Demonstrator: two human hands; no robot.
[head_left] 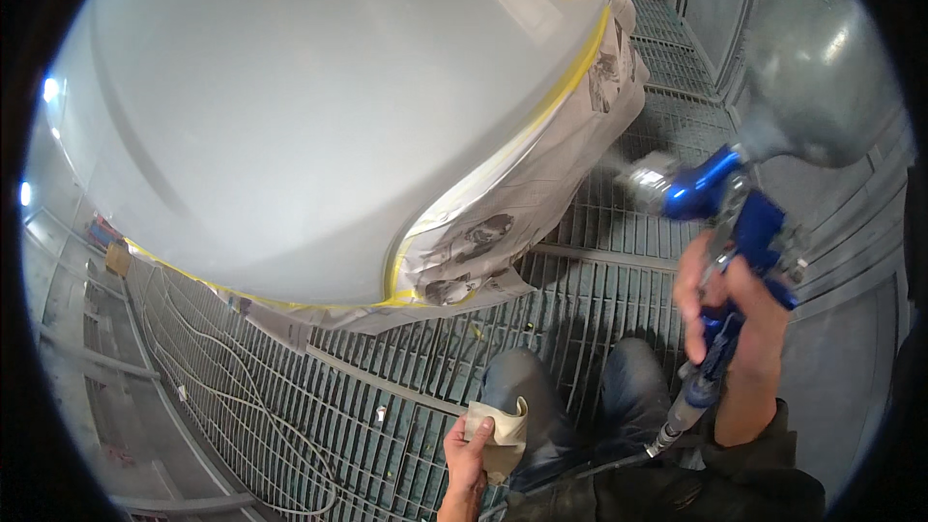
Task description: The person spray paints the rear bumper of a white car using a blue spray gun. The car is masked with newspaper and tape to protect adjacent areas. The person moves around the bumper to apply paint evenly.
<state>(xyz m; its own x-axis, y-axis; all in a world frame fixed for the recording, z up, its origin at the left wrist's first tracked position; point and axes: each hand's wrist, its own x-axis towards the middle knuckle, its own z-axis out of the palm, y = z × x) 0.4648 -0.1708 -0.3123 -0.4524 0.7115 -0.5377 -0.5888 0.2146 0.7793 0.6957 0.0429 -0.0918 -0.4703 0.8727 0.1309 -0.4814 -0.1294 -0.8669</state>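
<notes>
My right hand is closed around the grip of a blue spray gun, with its fingers at the trigger. A translucent grey cup sits on top of the gun, and its nozzle points left toward a large pale grey car panel. Faint blur shows just in front of the nozzle. Low in the middle, my left hand pinches a folded beige cloth in front of my knee. Yellow masking tape and printed masking paper border the panel's lower and right edges.
Metal floor grating runs beneath the panel and my legs. A pale hose lies in loops on it at the left. Grey booth walls stand close on the right. A small brown box is at the far left.
</notes>
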